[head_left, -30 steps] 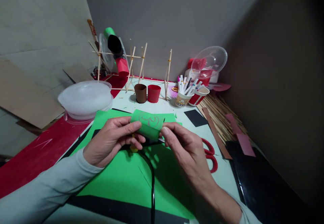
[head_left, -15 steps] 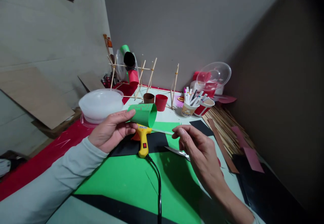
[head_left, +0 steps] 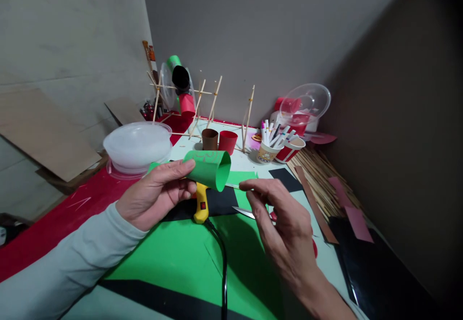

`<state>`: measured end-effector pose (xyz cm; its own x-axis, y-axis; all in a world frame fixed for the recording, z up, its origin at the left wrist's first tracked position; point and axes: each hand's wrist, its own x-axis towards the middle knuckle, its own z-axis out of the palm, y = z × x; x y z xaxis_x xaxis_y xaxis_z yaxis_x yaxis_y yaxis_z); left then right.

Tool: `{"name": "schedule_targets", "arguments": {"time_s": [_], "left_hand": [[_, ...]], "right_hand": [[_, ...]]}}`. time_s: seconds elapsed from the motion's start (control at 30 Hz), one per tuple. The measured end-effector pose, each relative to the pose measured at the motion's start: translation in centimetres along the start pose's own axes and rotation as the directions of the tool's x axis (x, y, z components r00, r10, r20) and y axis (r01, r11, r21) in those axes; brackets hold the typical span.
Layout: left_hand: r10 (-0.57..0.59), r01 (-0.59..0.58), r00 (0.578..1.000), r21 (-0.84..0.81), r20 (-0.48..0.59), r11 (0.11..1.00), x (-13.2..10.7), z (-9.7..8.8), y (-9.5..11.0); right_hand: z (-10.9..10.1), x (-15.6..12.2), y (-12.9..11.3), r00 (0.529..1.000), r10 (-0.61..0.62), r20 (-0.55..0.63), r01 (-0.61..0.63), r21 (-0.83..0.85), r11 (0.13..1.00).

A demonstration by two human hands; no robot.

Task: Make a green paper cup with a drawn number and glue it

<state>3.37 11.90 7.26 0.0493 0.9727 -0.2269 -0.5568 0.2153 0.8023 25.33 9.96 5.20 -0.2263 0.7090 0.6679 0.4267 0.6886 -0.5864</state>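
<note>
My left hand (head_left: 155, 193) grips a rolled green paper tube (head_left: 210, 168), holding it above the table with its open end facing right. My right hand (head_left: 280, 219) hovers just right of the tube, thumb and forefinger pinched together near the tube's rim; whether anything thin sits between them I cannot make out. Under the tube lies a yellow glue gun (head_left: 200, 204) with a black cord (head_left: 222, 267), resting on black and green paper sheets (head_left: 177, 257).
Scissors (head_left: 246, 212) lie under my right hand. Behind stand a brown cup (head_left: 210, 139), a red cup (head_left: 227, 142), a stick frame (head_left: 213, 103), marker cups (head_left: 267, 146), stacked clear bowls (head_left: 137, 144), bamboo sticks (head_left: 318, 175) and paper strips (head_left: 313, 202).
My right hand let go of the green tube and drew back to the right, then moved close again. My left hand lifted the tube, uncovering the glue gun.
</note>
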Motion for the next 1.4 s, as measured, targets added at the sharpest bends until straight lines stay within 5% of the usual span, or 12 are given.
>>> {"name": "schedule_targets", "arguments": {"time_s": [0.2,0.4,1.03,1.13,1.23,1.4], "left_hand": [[-0.076,0.055,0.992,0.194,0.104,0.979,-0.4,0.1,-1.4],[-0.112,0.072,0.980,0.231,0.164,0.970,-0.4,0.1,-1.8],[-0.037,0.005,0.994,0.299,0.103,0.954,-0.7,0.4,-1.7],[-0.006,-0.025,0.995,0.305,0.100,0.952,-0.7,0.4,-1.8],[0.039,-0.062,0.996,0.309,0.081,0.949,-0.8,0.5,-2.1],[0.103,-0.105,0.994,0.380,0.026,0.919,-1.4,0.8,-2.7]], "right_hand": [[0.0,0.1,0.0,0.966,-0.236,0.106,0.237,0.004,0.971],[0.5,0.1,0.5,0.968,-0.217,0.126,0.227,-0.069,0.971],[0.8,0.0,0.9,0.957,-0.267,0.115,0.278,-0.083,0.957],[0.7,0.1,0.7,0.975,-0.205,0.083,0.207,-0.017,0.978],[0.5,0.2,0.3,0.998,-0.019,0.061,0.018,0.021,1.000],[0.6,0.2,-0.2,0.953,0.275,0.124,-0.294,0.184,0.938]]}}
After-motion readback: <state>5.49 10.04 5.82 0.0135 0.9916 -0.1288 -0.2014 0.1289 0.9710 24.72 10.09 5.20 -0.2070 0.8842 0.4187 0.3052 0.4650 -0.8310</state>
